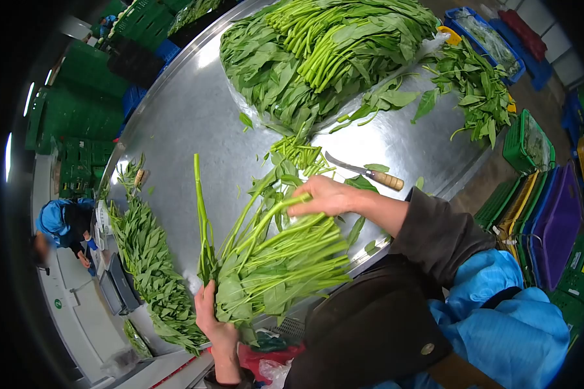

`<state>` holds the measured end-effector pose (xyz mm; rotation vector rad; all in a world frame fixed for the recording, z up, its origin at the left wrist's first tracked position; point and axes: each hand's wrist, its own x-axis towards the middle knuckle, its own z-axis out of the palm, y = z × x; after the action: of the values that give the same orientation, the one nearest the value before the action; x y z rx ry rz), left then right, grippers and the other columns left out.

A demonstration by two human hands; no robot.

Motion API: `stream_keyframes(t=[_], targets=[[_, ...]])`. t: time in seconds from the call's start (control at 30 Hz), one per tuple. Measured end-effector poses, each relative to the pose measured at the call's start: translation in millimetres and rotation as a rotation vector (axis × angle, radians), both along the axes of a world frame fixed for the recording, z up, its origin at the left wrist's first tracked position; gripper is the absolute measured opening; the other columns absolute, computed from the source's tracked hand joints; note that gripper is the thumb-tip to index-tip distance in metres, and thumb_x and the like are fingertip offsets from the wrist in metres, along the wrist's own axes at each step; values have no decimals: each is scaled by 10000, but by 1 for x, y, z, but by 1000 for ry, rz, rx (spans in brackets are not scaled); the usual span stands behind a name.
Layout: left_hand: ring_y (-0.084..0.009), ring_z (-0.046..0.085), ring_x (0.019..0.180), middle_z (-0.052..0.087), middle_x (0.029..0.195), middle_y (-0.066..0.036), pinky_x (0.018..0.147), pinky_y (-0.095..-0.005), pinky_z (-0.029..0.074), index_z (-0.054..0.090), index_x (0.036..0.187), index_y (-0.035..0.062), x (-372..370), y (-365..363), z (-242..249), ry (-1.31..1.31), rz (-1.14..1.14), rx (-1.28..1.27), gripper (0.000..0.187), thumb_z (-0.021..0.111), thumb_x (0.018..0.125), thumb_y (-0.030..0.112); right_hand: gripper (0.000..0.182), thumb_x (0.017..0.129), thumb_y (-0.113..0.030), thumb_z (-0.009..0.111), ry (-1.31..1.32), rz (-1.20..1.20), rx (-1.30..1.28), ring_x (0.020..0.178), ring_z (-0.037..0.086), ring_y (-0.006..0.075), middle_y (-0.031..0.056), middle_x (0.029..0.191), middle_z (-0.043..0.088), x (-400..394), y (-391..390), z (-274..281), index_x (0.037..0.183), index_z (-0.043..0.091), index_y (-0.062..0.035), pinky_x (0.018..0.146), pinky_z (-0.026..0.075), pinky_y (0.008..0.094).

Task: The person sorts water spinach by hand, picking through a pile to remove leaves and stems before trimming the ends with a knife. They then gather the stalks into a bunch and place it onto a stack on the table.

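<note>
Over the near edge of the metal table, a bunch of water spinach [266, 243] is spread between my hands. My left hand [217, 324] is closed around its leafy lower end, from which a few long stems [201, 201] stand straight up. Higher up, my right hand [324, 196] is closed on the pale stem ends; its fingertips are partly hidden. Some of the stems are blurred by motion. Just beyond the right hand lies a curved knife [384, 178] with a wooden handle, beside a heap of cut stem pieces [297, 154].
A large water spinach heap [324, 52] on plastic covers the far side of the metal table [175, 139]. More greens lie at the left [149, 266] and right [477, 84]. Stacked crates [551, 220] stand right. A co-worker in blue [53, 223] is at the far left.
</note>
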<state>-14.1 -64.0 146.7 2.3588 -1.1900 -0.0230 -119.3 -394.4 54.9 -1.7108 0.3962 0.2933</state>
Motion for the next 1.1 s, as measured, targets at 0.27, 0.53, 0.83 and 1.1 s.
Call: stream_keyframes(t=[0.27, 0.53, 0.83, 1.1], targets=[[-197, 547, 1116, 571, 1227, -157, 958, -316, 424, 450, 1309, -61, -12, 0, -7, 462, 241, -154, 671, 730, 707, 37, 311, 882, -338, 578, -100, -346, -460, 500, 534, 176, 49, 581, 534, -23, -71, -39, 963, 675, -54, 495, 446, 332], [-238, 571, 1082, 575, 1215, -166, 958, -330, 427, 445, 1315, -44, -21, 2, -27, 355, 292, -240, 726, 748, 657, -1, 566, 850, -552, 554, -213, -187, -297, 746, 609, 319, 181, 739, 640, -27, -41, 50, 839, 698, -5, 714, 474, 391], [-305, 591, 1057, 585, 1179, -202, 939, -360, 442, 476, 1287, -40, -19, 6, -31, 68, 149, -161, 720, 747, 621, -18, 545, 906, -510, 539, -32, 6, 516, 967, 633, 198, 125, 1078, 664, -28, -16, 9, 1079, 671, -10, 825, 491, 292], [-302, 588, 1075, 583, 1186, -202, 936, -350, 446, 477, 1284, -36, -24, 4, -30, 180, 196, -202, 704, 772, 648, 33, 463, 819, -353, 673, -66, 368, 135, 830, 619, 136, 80, 1046, 674, -31, -2, 21, 1188, 629, -76, 709, 490, 263]])
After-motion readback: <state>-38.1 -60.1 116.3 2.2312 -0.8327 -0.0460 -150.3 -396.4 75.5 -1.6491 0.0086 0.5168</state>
